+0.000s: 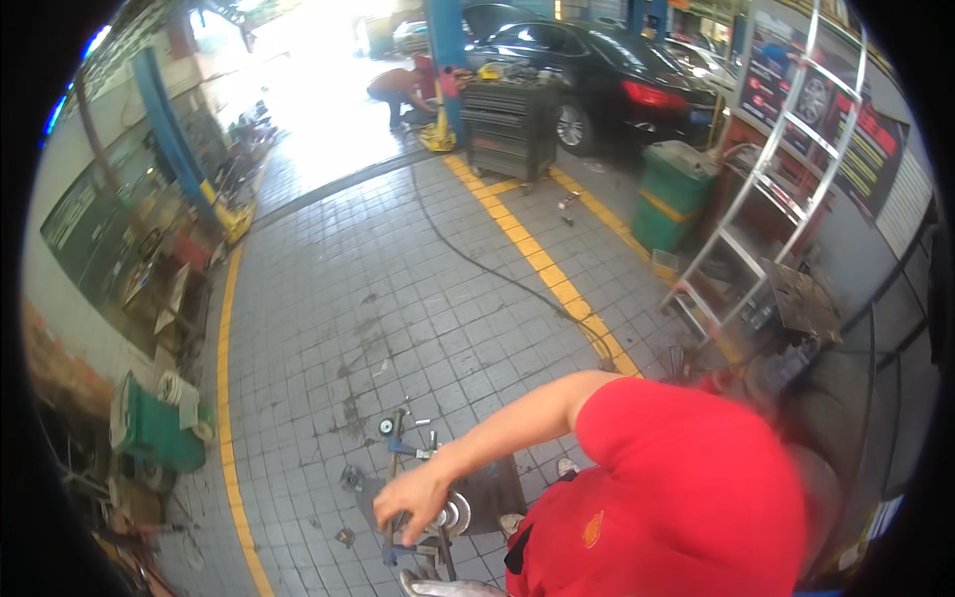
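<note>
My right hand [416, 502], bare, reaches out from a red sleeve over a low dark board [492, 493]. Its fingers curl around a metal bar [391, 542] belonging to a tool with blue end pieces [400, 448]. Just beside the palm is a round silver metal disc [456, 514]. At the lower edge a pale grey shape, apparently my gloved left hand [448, 587], lies close to the tool's lower blue end; its fingers do not show clearly. A round dial [386, 427] and small metal pieces lie on the tiles past the tool.
A hose [477, 264] crosses the tiled floor. To the right stand an aluminium ladder [776, 179] and a green bin [671, 199]; another green bin [159, 428] is left. Farther off are a tool cabinet [507, 124], a black car [597, 75] and a crouching person [398, 90].
</note>
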A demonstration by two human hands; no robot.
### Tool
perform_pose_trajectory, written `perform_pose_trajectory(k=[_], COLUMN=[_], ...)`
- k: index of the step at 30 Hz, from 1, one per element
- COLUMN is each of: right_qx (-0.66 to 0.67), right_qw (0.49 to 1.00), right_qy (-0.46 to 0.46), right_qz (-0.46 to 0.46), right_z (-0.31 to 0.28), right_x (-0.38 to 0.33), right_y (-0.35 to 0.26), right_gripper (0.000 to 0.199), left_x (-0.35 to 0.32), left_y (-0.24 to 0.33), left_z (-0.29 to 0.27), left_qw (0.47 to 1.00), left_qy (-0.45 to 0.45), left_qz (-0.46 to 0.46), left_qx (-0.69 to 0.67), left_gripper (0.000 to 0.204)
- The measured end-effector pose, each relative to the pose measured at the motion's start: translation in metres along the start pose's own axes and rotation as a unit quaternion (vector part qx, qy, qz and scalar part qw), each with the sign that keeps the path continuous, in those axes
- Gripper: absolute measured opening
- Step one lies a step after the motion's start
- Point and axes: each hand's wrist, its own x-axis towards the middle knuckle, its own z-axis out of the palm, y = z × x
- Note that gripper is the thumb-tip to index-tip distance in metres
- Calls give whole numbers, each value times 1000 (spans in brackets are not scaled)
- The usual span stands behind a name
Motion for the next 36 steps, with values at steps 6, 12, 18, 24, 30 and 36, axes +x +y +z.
perform_pose_trajectory(k=[6,12,18,24,30,36], right_qx=[161,-53,-132,-144,-121,110], right_qw=[984,960,921,952,966,945], right_qy=[46,244,364,262,-97,-264], right_qz=[-55,-126,-37,70,206,160], right_z=[40,72,94,65,-35,-53], right_x=[-5,-22,-34,-43,-66,-65], right_y=[37,-10,-24,-29,28,71], right_gripper=[61,38,26,33,64,63], left_x=[74,205,141,102,204,138], left_y=[-6,16,68,53,38,30], left_z=[4,112,259,275,219,63], left_qw=[921,941,616,468,775,907], left_qy=[67,-268,-786,-883,-627,-420], left_qz=[-212,-111,48,31,-78,-14], left_qx=[-320,-172,-22,9,16,-6], left_gripper=[56,54,45,65,80,50])
